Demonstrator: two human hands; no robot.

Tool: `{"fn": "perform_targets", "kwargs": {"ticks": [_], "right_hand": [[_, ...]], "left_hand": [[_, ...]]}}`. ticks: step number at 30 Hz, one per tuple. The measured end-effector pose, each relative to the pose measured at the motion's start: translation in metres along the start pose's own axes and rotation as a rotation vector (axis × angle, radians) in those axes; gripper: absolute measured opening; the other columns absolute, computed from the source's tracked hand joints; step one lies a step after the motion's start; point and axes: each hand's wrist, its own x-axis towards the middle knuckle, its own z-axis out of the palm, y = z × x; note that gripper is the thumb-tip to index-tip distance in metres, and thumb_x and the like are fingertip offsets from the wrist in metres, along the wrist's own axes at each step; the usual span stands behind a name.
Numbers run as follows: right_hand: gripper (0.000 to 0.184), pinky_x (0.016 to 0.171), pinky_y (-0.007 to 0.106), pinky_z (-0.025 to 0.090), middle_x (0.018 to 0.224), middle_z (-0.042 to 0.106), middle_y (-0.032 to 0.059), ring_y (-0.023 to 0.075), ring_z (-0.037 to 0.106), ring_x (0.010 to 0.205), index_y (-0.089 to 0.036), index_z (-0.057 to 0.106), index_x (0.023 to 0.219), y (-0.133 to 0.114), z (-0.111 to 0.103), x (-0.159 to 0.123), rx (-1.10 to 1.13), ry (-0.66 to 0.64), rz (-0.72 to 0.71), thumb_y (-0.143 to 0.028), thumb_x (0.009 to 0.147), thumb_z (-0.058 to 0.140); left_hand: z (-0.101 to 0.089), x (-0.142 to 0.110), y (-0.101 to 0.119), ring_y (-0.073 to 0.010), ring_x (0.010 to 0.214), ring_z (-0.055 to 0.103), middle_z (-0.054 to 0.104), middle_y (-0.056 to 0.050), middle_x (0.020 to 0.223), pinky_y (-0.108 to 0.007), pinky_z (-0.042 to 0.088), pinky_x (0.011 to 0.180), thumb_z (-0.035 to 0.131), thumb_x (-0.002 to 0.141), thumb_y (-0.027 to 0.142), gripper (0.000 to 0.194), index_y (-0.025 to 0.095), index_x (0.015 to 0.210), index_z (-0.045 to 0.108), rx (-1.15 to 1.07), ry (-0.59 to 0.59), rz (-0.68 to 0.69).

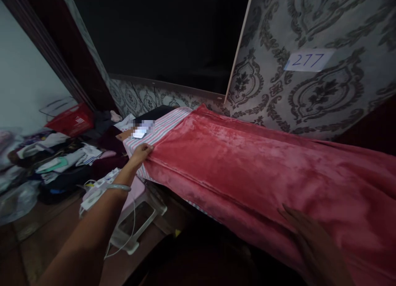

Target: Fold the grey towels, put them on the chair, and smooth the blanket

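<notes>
A red velvety cloth (pixel 222 166) lies spread lengthwise over a long board with a striped cover (pixel 167 123), which looks like an ironing board. The cloth hangs over the near edge and has soft creases toward the right. At its near left corner, my left hand (pixel 144 152) is closed in a pinch on the cloth's edge, a bracelet on that wrist. My right hand (pixel 312 236) rests on the cloth near the front edge, its fingers stretched out and holding nothing. A lit phone (pixel 140 133) lies on the board's left end, partly blurred.
Below the board's left end stands a pink and white plastic stool (pixel 136 195) with a power strip (pixel 95 195) and a cable. Piled clothes (pixel 68 158) and a red basket (pixel 72 120) are at left. A large dark screen (pixel 173 34) hangs on the patterned wall behind.
</notes>
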Motion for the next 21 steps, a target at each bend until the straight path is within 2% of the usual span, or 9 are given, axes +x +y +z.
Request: {"fn": "perform_targets", "kwargs": {"ticks": [4,7,9,10,12,15,17,19,21], "right_hand": [[0.057,0.103,0.055,0.053,0.132,0.068,-0.0016,0.032,0.066,0.117,-0.043,0.056,0.143,-0.003,0.001,-0.001,-0.029,-0.001,-0.013,-0.028,0.089,0.045],[0.05,0.104,0.057,0.051,0.131,0.068,-0.0013,0.0331,0.065,0.118,-0.045,0.06,0.137,-0.012,0.001,0.001,-0.072,0.023,0.024,-0.031,0.091,0.048],[0.047,0.103,0.059,0.051,0.131,0.068,-0.0015,0.0339,0.065,0.119,-0.046,0.061,0.135,-0.018,0.0,0.003,-0.09,0.036,0.043,-0.035,0.092,0.05],[0.045,0.102,0.06,0.051,0.131,0.068,-0.001,0.0339,0.065,0.119,-0.045,0.062,0.135,-0.021,-0.001,0.004,-0.092,0.038,0.047,-0.036,0.092,0.05],[0.042,0.101,0.059,0.053,0.13,0.069,0.0011,0.0334,0.066,0.117,-0.041,0.064,0.133,-0.025,-0.004,0.009,-0.079,0.029,0.055,-0.039,0.094,0.048],[0.04,0.096,0.054,0.057,0.122,0.073,0.0037,0.0317,0.069,0.111,-0.036,0.07,0.125,-0.029,-0.013,0.023,-0.017,-0.028,0.088,-0.039,0.097,0.043],[0.038,0.09,0.049,0.061,0.113,0.075,0.004,0.0307,0.071,0.105,-0.035,0.074,0.118,-0.031,-0.02,0.036,0.005,-0.062,0.105,-0.037,0.097,0.042],[0.037,0.087,0.046,0.062,0.108,0.076,0.0047,0.0306,0.072,0.101,-0.035,0.076,0.114,-0.032,-0.026,0.052,-0.003,-0.076,0.104,-0.037,0.097,0.043],[0.035,0.09,0.046,0.061,0.111,0.075,0.0062,0.0313,0.071,0.105,-0.034,0.075,0.118,-0.035,-0.026,0.072,-0.023,-0.082,0.093,-0.037,0.096,0.047]], "left_hand": [[-0.001,0.001,0.004,-0.0159,0.058,0.045,0.047,0.004,0.059,-0.027,0.036,0.058,0.063,0.068,0.039,0.021,0.024,0.068,0.048,0.131,0.025,0.035],[-0.003,0.005,0.01,-0.0202,0.063,0.052,0.052,0.001,0.06,-0.03,0.039,0.063,0.061,0.067,0.027,0.011,0.024,0.066,0.05,0.261,0.033,0.062],[-0.006,0.006,0.016,-0.0246,0.069,0.058,0.056,-0.002,0.063,-0.033,0.042,0.066,0.06,0.068,0.025,0.007,0.024,0.067,0.053,0.328,0.035,0.068],[-0.006,0.006,0.02,-0.0276,0.075,0.061,0.059,-0.005,0.068,-0.035,0.045,0.07,0.06,0.069,0.025,0.004,0.024,0.071,0.057,0.364,0.048,0.081],[-0.002,0.004,0.031,-0.0342,0.095,0.063,0.067,-0.013,0.09,-0.04,0.048,0.08,0.059,0.072,0.025,0.017,0.021,0.087,0.065,0.494,0.109,0.183],[0.02,-0.002,0.056,-0.0384,0.12,0.057,0.061,-0.023,0.128,-0.046,0.046,0.098,0.054,0.08,0.025,0.043,0.014,0.12,0.065,0.738,0.158,0.477],[0.044,-0.008,0.071,-0.0383,0.131,0.051,0.055,-0.025,0.141,-0.047,0.042,0.107,0.052,0.086,0.03,0.052,0.009,0.134,0.059,0.811,0.091,0.613],[0.068,-0.014,0.08,-0.0395,0.142,0.041,0.047,-0.026,0.151,-0.051,0.034,0.115,0.05,0.091,0.039,0.061,0.007,0.142,0.053,0.846,0.02,0.635],[0.088,-0.019,0.08,-0.0415,0.149,0.03,0.038,-0.026,0.158,-0.058,0.026,0.119,0.05,0.093,0.047,0.068,0.008,0.149,0.047,0.901,-0.029,0.572]]}}
